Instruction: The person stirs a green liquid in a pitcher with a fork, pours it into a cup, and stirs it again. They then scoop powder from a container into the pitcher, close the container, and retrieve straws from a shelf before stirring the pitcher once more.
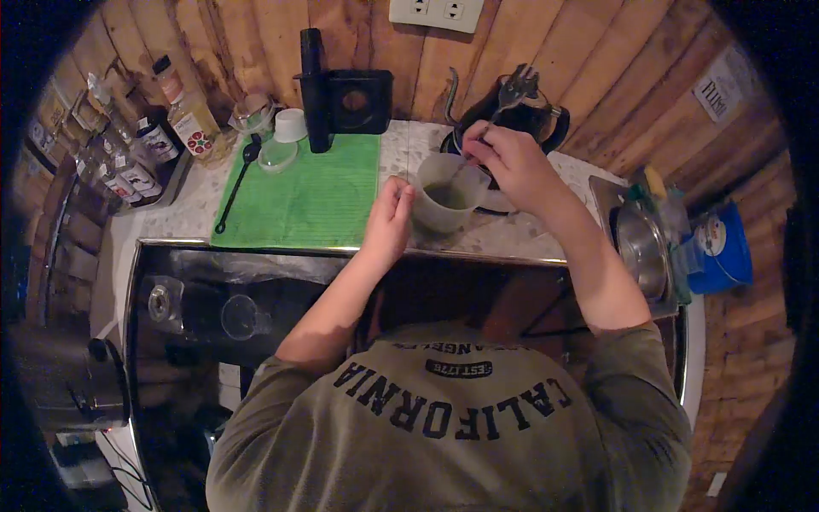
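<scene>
My left hand is closed at the left side of a translucent pitcher, its fingers curled where a handle would be; the grip itself is partly hidden. The pitcher stands near the counter's front edge with greenish liquid in the bottom. Above its rim, my right hand pinches a metal fork by the handle. The fork is upside down: its tines point up and away, and the handle end reaches down into the pitcher. Behind the pitcher sits a dark glass kettle or pot, partly covered by my right hand.
Left of the pitcher lies a green mat with a long black spoon, a small clear cup and a black stand. Bottles crowd the left. A metal sink and blue bucket are at right.
</scene>
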`<state>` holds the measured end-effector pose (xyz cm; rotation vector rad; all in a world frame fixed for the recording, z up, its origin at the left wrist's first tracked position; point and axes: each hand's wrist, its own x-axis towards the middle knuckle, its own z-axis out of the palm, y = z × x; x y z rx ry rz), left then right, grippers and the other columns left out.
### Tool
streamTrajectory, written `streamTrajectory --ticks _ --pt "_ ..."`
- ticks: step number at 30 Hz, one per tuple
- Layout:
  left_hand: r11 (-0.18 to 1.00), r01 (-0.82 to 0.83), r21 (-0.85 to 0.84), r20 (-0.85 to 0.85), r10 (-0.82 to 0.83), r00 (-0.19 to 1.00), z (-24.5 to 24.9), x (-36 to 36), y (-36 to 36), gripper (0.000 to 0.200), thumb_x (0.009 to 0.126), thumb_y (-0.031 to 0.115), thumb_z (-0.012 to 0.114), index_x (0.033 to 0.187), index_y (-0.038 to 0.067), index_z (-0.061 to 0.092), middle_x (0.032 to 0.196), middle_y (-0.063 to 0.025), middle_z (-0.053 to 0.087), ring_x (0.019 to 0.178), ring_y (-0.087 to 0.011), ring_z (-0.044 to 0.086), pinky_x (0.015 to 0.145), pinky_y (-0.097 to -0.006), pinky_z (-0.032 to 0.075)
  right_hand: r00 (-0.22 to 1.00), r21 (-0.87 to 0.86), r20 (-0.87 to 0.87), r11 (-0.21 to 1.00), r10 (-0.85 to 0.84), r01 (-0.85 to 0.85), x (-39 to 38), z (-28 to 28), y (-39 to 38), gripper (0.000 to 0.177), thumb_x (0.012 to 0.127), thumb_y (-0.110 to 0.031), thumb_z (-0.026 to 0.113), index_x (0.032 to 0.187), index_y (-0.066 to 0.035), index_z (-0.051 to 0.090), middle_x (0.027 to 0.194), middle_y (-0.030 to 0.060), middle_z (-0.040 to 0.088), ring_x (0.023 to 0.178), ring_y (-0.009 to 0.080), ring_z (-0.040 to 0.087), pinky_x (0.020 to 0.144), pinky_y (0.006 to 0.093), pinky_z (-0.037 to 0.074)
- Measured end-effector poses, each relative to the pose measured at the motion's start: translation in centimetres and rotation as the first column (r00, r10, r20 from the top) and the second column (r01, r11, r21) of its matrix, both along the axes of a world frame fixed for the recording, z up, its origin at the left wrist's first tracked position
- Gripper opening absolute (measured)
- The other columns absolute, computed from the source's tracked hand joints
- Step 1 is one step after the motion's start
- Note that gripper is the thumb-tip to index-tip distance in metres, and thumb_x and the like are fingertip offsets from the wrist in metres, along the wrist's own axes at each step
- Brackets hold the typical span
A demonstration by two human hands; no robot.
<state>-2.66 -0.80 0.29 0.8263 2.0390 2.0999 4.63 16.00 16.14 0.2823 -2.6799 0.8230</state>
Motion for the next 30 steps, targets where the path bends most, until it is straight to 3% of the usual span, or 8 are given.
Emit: streamTrajectory --ticks 1,4,10,13,16,19,22,30 --pt "1.000 -0.011 0.009 -0.023 0.011 1.000 -0.1 0.0 0.0 0.021 0.096 0.023 0.047 0.092 0.003 0.049 0.070 -0.0079 0.049 0.066 -0.0174 0.045 0.063 -0.0309 0.040 0.998 0.128 -0.009 0.990 -0.062 0.063 0.4 0.4 -0.1 0.021 0.094 -0.014 0.050 0.087 0.005 0.055 0.076 0.0053 0.060 0.074 0.0132 0.061 0.069 0.0265 0.049" --pt "0.999 -0.019 0.032 -0.054 0.020 0.998 -0.3 0.1 0.2 0.021 0.096 0.024 0.046 0.091 0.004 0.050 0.068 -0.0072 0.048 0.064 -0.0165 0.044 0.060 -0.0312 0.039 0.986 -0.272 0.154 0.962 0.065 -0.021 1.0 -0.1 0.2 0.019 0.094 -0.014 0.051 0.088 0.004 0.055 0.076 0.0066 0.060 0.074 0.0135 0.061 0.069 0.0277 0.049" --pt "0.998 0.006 0.061 -0.053 -0.003 0.999 -0.5 -0.2 0.3 0.020 0.097 0.023 0.047 0.091 0.004 0.049 0.065 -0.0046 0.044 0.061 -0.0130 0.040 0.056 -0.0290 0.036 0.996 0.122 -0.026 0.989 -0.082 0.085 0.4 -0.4 -0.3 0.019 0.094 -0.014 0.051 0.087 0.003 0.055 0.079 0.0063 0.061 0.072 0.0131 0.061 0.070 0.0272 0.049" --pt "0.996 0.018 0.091 -0.057 -0.013 0.998 -0.3 -0.1 0.3 0.018 0.096 0.021 0.048 0.090 0.003 0.049 0.066 -0.0036 0.044 0.061 -0.0111 0.039 0.055 -0.0276 0.035 0.986 -0.273 0.159 0.962 0.042 0.003 1.0 -0.4 -0.2 0.019 0.094 -0.015 0.050 0.088 0.003 0.055 0.080 0.0066 0.062 0.072 0.0136 0.060 0.069 0.0271 0.049" --pt "0.994 0.023 0.109 -0.053 -0.017 0.998 -0.1 0.1 0.3 0.018 0.096 0.020 0.048 0.090 0.003 0.049 0.066 -0.0035 0.044 0.061 -0.0104 0.038 0.055 -0.0271 0.035 0.997 -0.184 -0.027 0.980 0.069 -0.072 0.0 -1.5 -0.4 0.020 0.095 -0.015 0.050 0.088 0.003 0.055 0.079 0.0064 0.061 0.071 0.0135 0.060 0.068 0.0269 0.049" --pt "0.996 0.001 0.085 -0.053 0.004 0.999 0.3 0.2 0.1 0.019 0.096 0.020 0.048 0.090 0.002 0.049 0.067 -0.0049 0.046 0.062 -0.0116 0.040 0.056 -0.0280 0.036 0.991 0.073 -0.066 0.990 -0.119 0.124 0.7 -1.0 -0.8 0.020 0.095 -0.014 0.050 0.088 0.004 0.056 0.081 0.0058 0.061 0.073 0.0132 0.061 0.069 0.0262 0.049" --pt "0.992 0.006 0.127 -0.048 0.000 0.999 -0.4 -0.1 0.6 0.019 0.096 0.020 0.048 0.091 0.002 0.050 0.068 -0.0067 0.050 0.064 -0.0133 0.044 0.059 -0.0292 0.039 0.983 -0.213 0.136 0.965 -0.124 0.151 2.5 0.0 -1.4 0.019 0.094 -0.011 0.050 0.089 0.005 0.057 0.083 0.0063 0.062 0.076 0.0136 0.063 0.071 0.0258 0.050" --pt "0.996 -0.079 0.045 -0.082 0.083 0.993 -0.8 -0.6 0.5 0.024 0.094 0.024 0.051 0.086 0.001 0.051 0.068 -0.0070 0.051 0.063 -0.0148 0.045 0.059 -0.0302 0.039 0.932 -0.237 -0.309 0.965 -0.188 0.116 7.3 -1.6 -1.7 0.013 0.092 -0.006 0.051 0.093 0.004 0.060 0.090 0.0113 0.065 0.081 0.0189 0.065 0.074 0.0286 0.050"
